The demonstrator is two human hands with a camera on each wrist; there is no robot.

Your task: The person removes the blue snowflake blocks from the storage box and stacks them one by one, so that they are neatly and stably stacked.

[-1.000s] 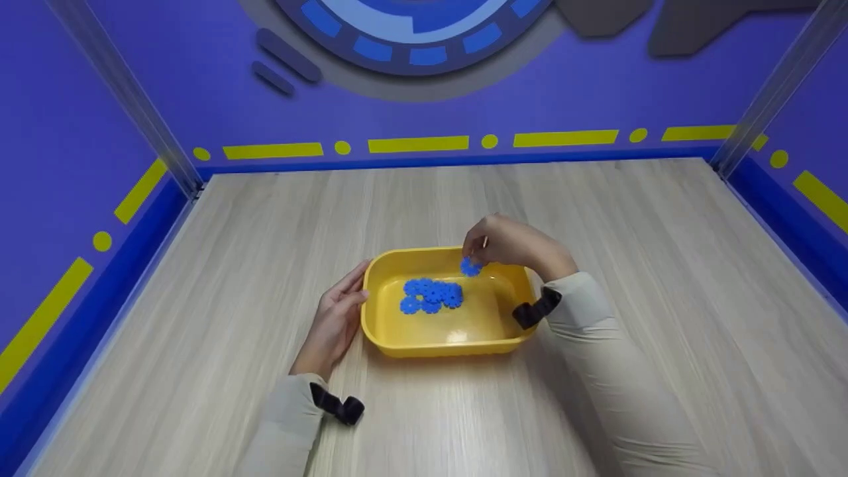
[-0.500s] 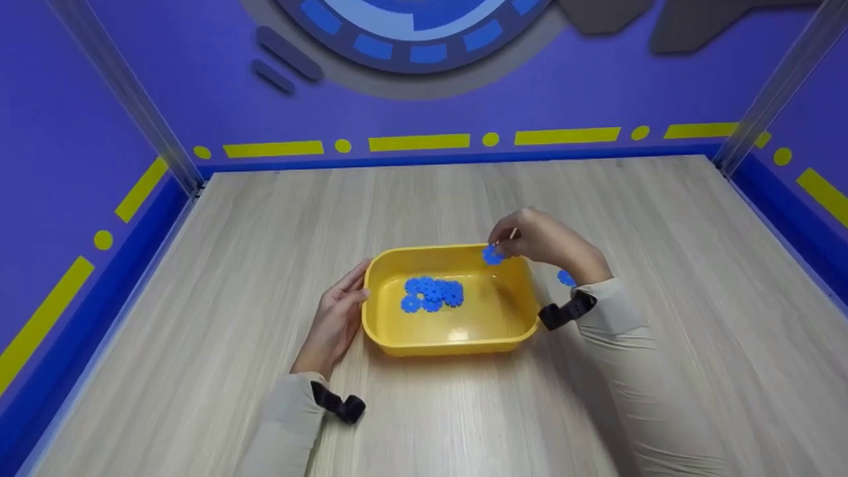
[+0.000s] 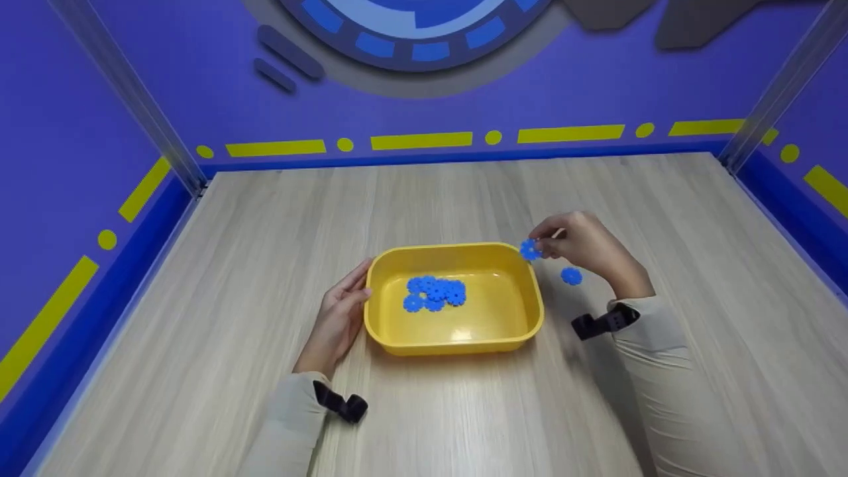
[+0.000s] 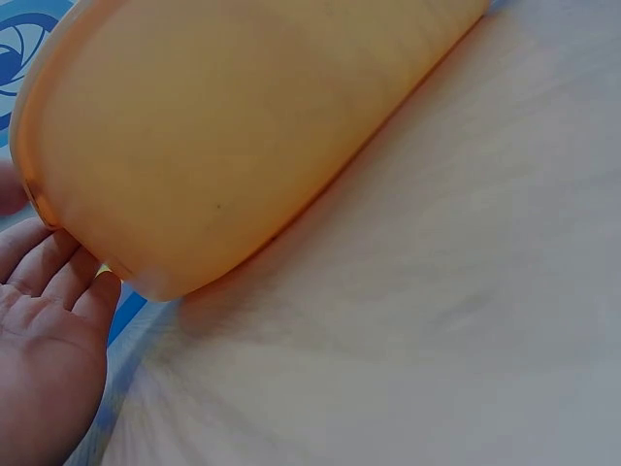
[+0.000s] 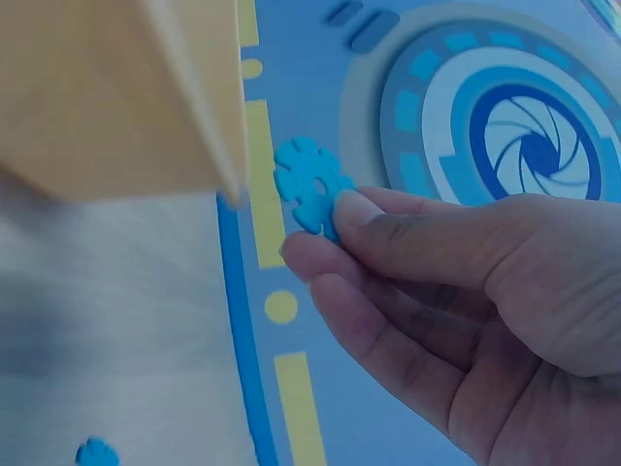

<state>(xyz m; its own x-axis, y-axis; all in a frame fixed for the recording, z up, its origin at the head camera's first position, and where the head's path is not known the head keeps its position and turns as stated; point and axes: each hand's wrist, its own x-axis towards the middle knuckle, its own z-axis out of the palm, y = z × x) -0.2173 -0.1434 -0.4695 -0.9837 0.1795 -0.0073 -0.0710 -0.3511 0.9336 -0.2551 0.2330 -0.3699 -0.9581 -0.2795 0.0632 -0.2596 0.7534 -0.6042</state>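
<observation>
In the head view a yellow plastic bin (image 3: pixel 454 347) sits on the table with several blue notched snowflake discs (image 3: pixel 436 290) heaped inside it. My left hand (image 3: pixel 336 321) grips the bin's left end, thumb over the rim and fingers along the outside. The left wrist view has that hand (image 4: pixel 49 330) against the bin's outer wall (image 4: pixel 223 146). Just above the bin's far right corner, my right hand (image 3: pixel 591 248) pinches one blue snowflake disc (image 3: pixel 529 250) between thumb and fingers. The right wrist view gives this disc (image 5: pixel 309 180) close up, with notches and a central hole.
A single blue disc (image 3: pixel 572 275) lies on the wooden table (image 3: pixel 450 411) right of the bin, under the right forearm's side. Purple panels with yellow dashes (image 3: pixel 421 140) enclose the table at the back and sides. Black cameras (image 3: pixel 341 402) are strapped to both wrists.
My right hand has carried its blue disc from over the bin rightward to the far right corner. The loose disc on the table has come into view. My left hand stays on the bin.
</observation>
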